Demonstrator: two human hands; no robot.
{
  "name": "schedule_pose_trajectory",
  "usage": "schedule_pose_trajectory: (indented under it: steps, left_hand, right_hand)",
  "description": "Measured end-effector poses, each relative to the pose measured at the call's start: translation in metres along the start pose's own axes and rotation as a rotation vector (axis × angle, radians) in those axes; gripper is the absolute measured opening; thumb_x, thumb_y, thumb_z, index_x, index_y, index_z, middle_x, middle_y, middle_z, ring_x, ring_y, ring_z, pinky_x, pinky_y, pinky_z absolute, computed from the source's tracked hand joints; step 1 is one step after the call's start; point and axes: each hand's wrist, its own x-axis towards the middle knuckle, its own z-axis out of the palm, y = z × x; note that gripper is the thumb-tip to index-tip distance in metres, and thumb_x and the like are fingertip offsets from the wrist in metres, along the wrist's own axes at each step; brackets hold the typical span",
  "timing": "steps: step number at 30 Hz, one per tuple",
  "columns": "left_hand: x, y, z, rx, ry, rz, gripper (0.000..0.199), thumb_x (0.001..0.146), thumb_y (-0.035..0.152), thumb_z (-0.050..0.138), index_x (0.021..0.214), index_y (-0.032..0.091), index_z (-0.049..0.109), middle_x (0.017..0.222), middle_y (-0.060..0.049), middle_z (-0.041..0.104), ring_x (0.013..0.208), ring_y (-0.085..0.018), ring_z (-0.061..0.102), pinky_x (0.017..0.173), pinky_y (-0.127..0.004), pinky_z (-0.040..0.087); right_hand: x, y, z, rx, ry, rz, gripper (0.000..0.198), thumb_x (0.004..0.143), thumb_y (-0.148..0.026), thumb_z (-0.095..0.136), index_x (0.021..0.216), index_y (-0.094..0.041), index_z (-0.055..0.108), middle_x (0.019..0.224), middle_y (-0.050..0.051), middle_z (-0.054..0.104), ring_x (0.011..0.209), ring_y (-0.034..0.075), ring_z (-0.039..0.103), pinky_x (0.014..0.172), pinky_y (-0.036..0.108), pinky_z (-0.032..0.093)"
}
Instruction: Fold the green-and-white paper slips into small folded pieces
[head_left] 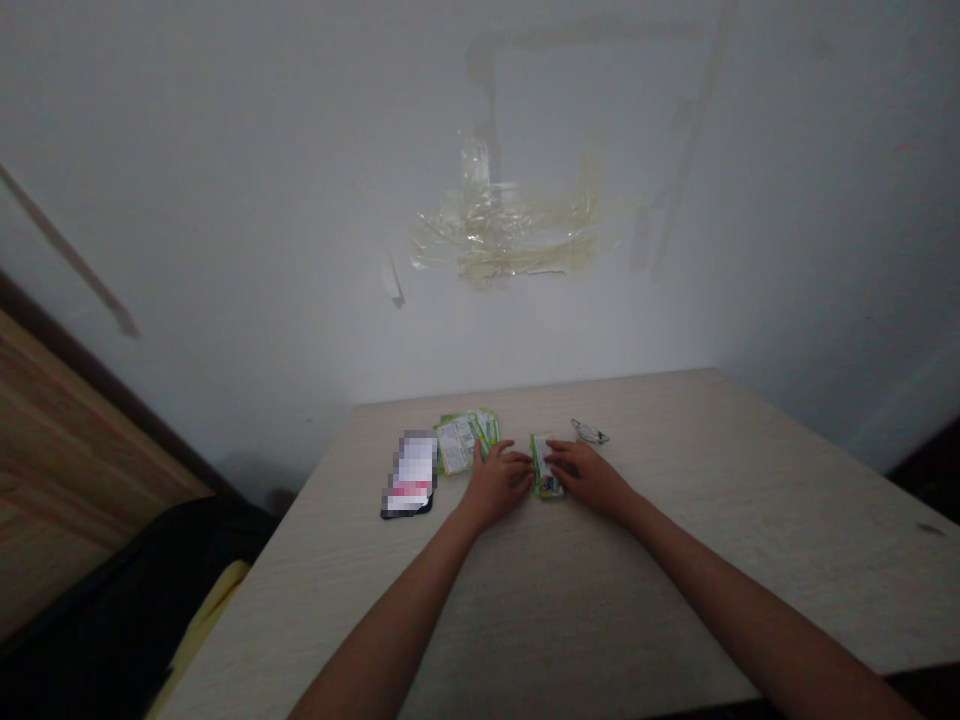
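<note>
— Where's the packet?
— On the bench, between both hands, long axis pointing away from the person.
— Grips?
— Left hand and right hand rest fingers flat on its edges (neither closed round it). More packets lie left.

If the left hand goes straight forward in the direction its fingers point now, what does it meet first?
The left hand points toward the small green packet that both hands touch, so it would push further against that first. Beyond that lies the right hand. Depth is hard to judge.
</note>
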Motion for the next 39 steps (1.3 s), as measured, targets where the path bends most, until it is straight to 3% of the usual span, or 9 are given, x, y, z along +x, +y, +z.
schedule_pose_trajectory:
  steps: [9,15,24,39]
  left_hand:
    - [-0.0030,0.0024,0.0018,0.045,0.071,-0.021,0.017,0.087,0.031,0.060,0.101,0.033,0.069,0.121,0.001,0.066,0.132,-0.027,0.040,0.109,-0.070,-0.004]
    - [-0.0015,0.0036,0.0017,0.070,0.063,-0.047,0.016,0.087,0.033,0.060,0.099,0.035,0.071,0.120,0.001,0.066,0.131,-0.028,0.041,0.108,-0.072,-0.003]
    - [-0.0037,0.0066,-0.0010,0.128,0.114,-0.108,0.015,0.086,0.037,0.060,0.094,0.039,0.073,0.133,0.004,0.058,0.135,-0.030,0.035,0.106,-0.075,-0.007]
    - [-0.0020,0.0072,-0.0040,0.179,0.094,-0.084,0.017,0.087,0.037,0.058,0.097,0.038,0.072,0.131,0.001,0.059,0.134,-0.031,0.037,0.105,-0.077,-0.004]
  right_hand:
    - [-0.0009,-0.0013,-0.0032,-0.043,-0.053,-0.026,0.031,0.088,-0.030,0.057,0.116,-0.023,0.068,0.135,0.012,0.056,0.124,0.026,0.053,0.111,0.050,0.032]
    - [-0.0011,-0.0036,-0.0012,-0.090,-0.037,-0.043,0.030,0.088,-0.029,0.057,0.115,-0.024,0.068,0.136,0.011,0.056,0.124,0.026,0.053,0.110,0.050,0.033]
    - [-0.0005,-0.0060,0.0026,-0.166,-0.020,-0.067,0.030,0.090,-0.031,0.055,0.116,-0.024,0.069,0.135,0.011,0.056,0.121,0.025,0.054,0.105,0.046,0.041]
    - [-0.0006,-0.0070,0.0041,-0.170,0.028,-0.153,0.030,0.089,-0.026,0.056,0.116,-0.021,0.068,0.130,0.013,0.059,0.123,0.026,0.053,0.105,0.045,0.042]
